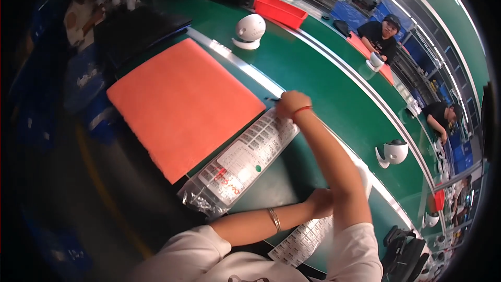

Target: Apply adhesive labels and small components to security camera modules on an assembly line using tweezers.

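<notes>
My right hand (293, 105), with a red string at the wrist, is closed at the upper end of a clear plastic bag of label sheets (250, 151). A thin dark pen-like thing (271, 99) sticks out of its left side; its exact kind is too blurred to tell. My left arm, with bangles, crosses under the right forearm. The left hand (319, 201) is partly behind that forearm, its fingers hidden. Just beyond them a white rounded thing (366, 178) shows in part. Below the left hand lies another printed label sheet (302, 243).
An orange foam sheet (188, 107) lies left of the bag. On the green belt stand white dome-shaped cameras (250, 28) (394, 152) and a red bin (282, 12). A black bag-like thing (404, 253) sits at lower right. Co-workers (381, 36) sit across the line.
</notes>
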Tool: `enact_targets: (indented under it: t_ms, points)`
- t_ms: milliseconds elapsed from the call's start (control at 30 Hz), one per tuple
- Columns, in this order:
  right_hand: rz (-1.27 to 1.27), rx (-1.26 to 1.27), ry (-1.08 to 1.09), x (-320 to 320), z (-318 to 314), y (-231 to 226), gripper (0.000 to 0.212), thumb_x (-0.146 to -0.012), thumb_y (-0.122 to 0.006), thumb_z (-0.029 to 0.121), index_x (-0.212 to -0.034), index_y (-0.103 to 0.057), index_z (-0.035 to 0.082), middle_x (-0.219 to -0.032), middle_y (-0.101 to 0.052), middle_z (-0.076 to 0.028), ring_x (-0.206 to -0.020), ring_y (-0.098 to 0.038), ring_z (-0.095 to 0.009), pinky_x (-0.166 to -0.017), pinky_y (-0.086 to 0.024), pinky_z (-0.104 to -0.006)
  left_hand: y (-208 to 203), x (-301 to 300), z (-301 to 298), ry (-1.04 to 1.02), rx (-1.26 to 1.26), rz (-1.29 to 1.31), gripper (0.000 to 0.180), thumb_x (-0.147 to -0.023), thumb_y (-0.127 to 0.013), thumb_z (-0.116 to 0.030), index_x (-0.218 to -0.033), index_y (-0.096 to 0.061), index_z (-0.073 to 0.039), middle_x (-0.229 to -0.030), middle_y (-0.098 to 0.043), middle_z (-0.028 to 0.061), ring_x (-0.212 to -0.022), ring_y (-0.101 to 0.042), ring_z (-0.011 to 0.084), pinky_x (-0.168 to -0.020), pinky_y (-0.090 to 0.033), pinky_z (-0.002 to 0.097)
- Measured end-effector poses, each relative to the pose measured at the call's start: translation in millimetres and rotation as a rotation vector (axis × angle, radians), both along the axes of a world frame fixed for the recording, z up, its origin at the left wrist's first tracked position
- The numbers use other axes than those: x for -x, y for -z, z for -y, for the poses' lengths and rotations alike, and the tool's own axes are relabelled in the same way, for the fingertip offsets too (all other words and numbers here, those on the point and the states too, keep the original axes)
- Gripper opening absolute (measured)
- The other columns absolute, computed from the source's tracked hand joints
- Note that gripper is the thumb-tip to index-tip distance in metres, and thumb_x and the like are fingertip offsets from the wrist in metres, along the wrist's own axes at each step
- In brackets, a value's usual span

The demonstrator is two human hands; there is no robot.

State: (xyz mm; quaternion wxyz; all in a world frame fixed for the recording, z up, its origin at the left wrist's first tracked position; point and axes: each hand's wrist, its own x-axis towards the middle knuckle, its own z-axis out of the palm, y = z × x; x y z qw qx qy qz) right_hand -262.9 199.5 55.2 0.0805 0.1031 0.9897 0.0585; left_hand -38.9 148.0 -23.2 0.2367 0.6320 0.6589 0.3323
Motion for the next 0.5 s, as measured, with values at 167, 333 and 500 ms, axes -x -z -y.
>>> enact_targets:
  t_ms: [167, 333, 500]
  points:
    - [-0.155, 0.078, 0.059, 2.6, 34.8, 17.6, 0.024, -0.085, -0.057, 0.023, -0.093, -0.073, 0.007, -0.096, -0.071, -0.016, -0.089, -0.07, -0.032, -0.074, -0.056, -0.0422, 97.5, -48.0, -37.4, -0.357, -0.173, -0.275, 0.046, -0.1, -0.046, -0.028, -0.14, -0.034, -0.009, -0.143, -0.038, 0.0126, -0.134, -0.036, 0.025, -0.11, -0.03, 0.0364]
    - [-0.25, -0.063, 0.111, -32.5, 19.5, 25.9, 0.031, -0.088, -0.06, 0.036, -0.1, -0.069, 0.009, -0.093, -0.069, -0.014, -0.08, -0.07, -0.031, -0.065, -0.056, -0.0411, 12.8, -3.2, 2.9, -0.026, -0.248, 0.347, 0.045, -0.098, -0.052, -0.027, -0.137, -0.04, -0.006, -0.135, -0.047, 0.0145, -0.127, -0.044, 0.0273, -0.107, -0.032, 0.0377]
    - [-0.594, -0.048, -0.071, -148.1, 50.0, -41.0, 0.032, -0.08, -0.069, 0.033, -0.104, -0.063, 0.011, -0.079, -0.064, -0.009, -0.065, -0.066, -0.029, -0.052, -0.052, -0.04, 8.9, 16.4, 10.9, -0.07, -0.429, 0.231, 0.048, -0.097, -0.053, -0.028, -0.137, -0.041, -0.004, -0.132, -0.049, 0.0164, -0.124, -0.047, 0.0265, -0.105, -0.035, 0.0387]
